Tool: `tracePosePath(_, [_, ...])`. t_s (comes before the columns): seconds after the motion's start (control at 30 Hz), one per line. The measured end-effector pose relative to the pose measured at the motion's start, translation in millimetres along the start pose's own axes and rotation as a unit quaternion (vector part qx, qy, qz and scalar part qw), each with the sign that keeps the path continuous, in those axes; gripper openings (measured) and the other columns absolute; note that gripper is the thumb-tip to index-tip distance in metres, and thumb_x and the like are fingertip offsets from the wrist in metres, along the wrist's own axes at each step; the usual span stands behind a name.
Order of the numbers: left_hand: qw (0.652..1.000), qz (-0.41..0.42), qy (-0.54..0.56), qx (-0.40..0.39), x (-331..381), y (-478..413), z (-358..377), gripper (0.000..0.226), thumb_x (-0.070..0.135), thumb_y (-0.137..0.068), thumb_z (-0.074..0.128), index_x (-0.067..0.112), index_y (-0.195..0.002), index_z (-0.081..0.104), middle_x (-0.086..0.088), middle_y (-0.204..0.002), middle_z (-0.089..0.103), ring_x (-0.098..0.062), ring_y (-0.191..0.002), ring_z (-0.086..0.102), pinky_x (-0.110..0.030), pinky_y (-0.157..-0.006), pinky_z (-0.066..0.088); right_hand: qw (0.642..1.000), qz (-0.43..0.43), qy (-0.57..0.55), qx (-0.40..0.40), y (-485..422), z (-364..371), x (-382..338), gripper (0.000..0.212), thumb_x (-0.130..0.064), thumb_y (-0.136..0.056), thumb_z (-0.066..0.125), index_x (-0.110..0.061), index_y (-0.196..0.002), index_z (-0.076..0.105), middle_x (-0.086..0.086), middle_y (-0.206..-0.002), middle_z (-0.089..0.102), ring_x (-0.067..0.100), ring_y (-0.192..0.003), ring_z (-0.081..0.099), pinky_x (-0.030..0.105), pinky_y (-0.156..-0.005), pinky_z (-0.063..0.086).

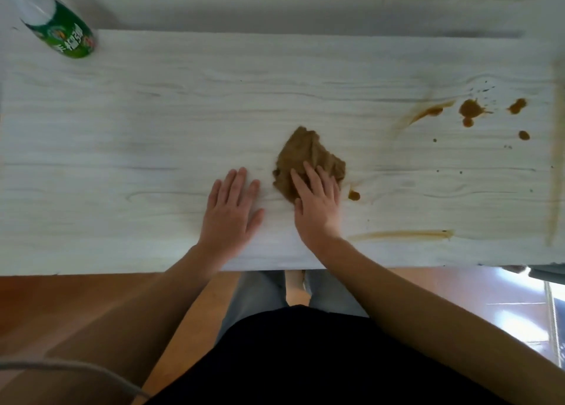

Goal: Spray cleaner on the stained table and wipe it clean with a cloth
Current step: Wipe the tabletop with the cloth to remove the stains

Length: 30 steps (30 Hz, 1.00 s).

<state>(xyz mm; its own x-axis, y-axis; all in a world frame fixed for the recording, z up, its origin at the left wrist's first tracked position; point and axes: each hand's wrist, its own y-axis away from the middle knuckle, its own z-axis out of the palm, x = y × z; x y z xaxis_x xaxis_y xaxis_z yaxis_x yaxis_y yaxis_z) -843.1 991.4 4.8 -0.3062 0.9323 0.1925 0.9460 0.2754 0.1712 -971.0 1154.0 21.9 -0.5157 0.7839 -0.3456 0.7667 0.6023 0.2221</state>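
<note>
A crumpled brown cloth [305, 154] lies on the pale wood-grain table [153, 123], a little right of centre. My right hand [318, 200] presses flat on the cloth's near part, fingers straight. To its left, my left hand [232, 209] rests flat on the bare tabletop, touching nothing else. Brown stains [470, 109] dot the table's far right. A small brown spot [354, 195] sits just right of the cloth, and a long smear [400, 235] runs near the front edge. The green-and-white cleaner bottle [61, 27] stands at the far left corner.
A yellowish streak [555, 175] runs along the table's right edge. The front edge of the table is close to my body, with wooden floor [61, 313] below. A grey cable [61, 368] crosses the lower left.
</note>
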Motion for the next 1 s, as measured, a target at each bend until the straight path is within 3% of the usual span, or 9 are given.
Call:
tracePosePath(0.13, [1.0,-0.011,-0.01,-0.015,3,1,-5,0.065,0.052,-0.105,0.033,0.012,-0.155,0.04,-0.018,-0.166,0.028,-0.035,-0.156,0.022,-0.054,-0.124,0.023,0.98,-0.184,0.04,-0.058,55,0,47,0.059,-0.017,-0.091,0.059,-0.026,-0.148,0.046,0.001,-0.159,0.036,0.026,-0.149,0.028,0.049,-0.123,0.02])
tracePosePath(0.23, [0.999,-0.047,-0.01,-0.004,18,4,-8,0.063,0.048,-0.103,0.035,0.01,-0.152,0.045,-0.02,-0.162,0.035,-0.037,-0.152,0.029,-0.054,-0.121,0.03,0.964,-0.25,0.073,-0.06,63,-16,93,0.061,-0.018,-0.087,0.066,-0.026,-0.146,0.05,0.001,-0.156,0.042,0.025,-0.145,0.037,0.049,-0.119,0.031])
tracePosePath(0.3, [0.997,-0.08,-0.007,0.002,34,8,-8,0.06,0.046,-0.103,0.036,0.01,-0.15,0.046,-0.02,-0.161,0.038,-0.038,-0.15,0.033,-0.053,-0.119,0.032,0.971,-0.22,0.081,-0.043,50,-31,123,0.061,-0.018,-0.088,0.064,-0.026,-0.147,0.049,0.001,-0.156,0.042,0.024,-0.144,0.039,0.049,-0.118,0.032])
tracePosePath(0.47, [0.992,-0.128,0.009,-0.009,76,27,1,0.059,0.046,-0.105,0.031,0.011,-0.152,0.04,-0.019,-0.163,0.033,-0.038,-0.152,0.028,-0.052,-0.121,0.032,0.998,-0.026,0.053,-0.004,13,-67,176,0.056,-0.021,-0.098,0.051,-0.026,-0.152,0.04,0.0,-0.161,0.032,0.025,-0.147,0.026,0.044,-0.12,0.019])
tracePosePath(0.73, [0.989,-0.149,0.015,-0.018,88,30,8,0.062,0.046,-0.104,0.034,0.009,-0.154,0.036,-0.02,-0.166,0.027,-0.039,-0.154,0.022,-0.055,-0.122,0.027,0.997,0.075,-0.01,-0.005,37,-56,141,0.062,-0.012,-0.096,0.047,-0.024,-0.155,0.034,0.002,-0.165,0.021,0.027,-0.151,0.014,0.046,-0.125,0.01])
tracePosePath(0.83, [0.992,-0.127,0.02,-0.015,80,33,3,0.06,0.047,-0.105,0.038,0.01,-0.152,0.039,-0.019,-0.165,0.029,-0.039,-0.153,0.024,-0.054,-0.121,0.029,0.998,0.055,-0.018,-0.006,77,-36,112,0.064,-0.012,-0.094,0.05,-0.023,-0.154,0.035,0.003,-0.165,0.023,0.027,-0.152,0.015,0.048,-0.125,0.011])
tracePosePath(1.0, [0.998,-0.055,0.015,-0.018,56,35,-7,0.051,0.037,-0.103,0.05,0.01,-0.147,0.047,-0.017,-0.161,0.036,-0.038,-0.149,0.033,-0.053,-0.117,0.034,0.992,-0.1,0.021,-0.068,129,-10,94,0.058,-0.023,-0.092,0.045,-0.022,-0.151,0.042,0.003,-0.16,0.033,0.028,-0.147,0.028,0.049,-0.121,0.022])
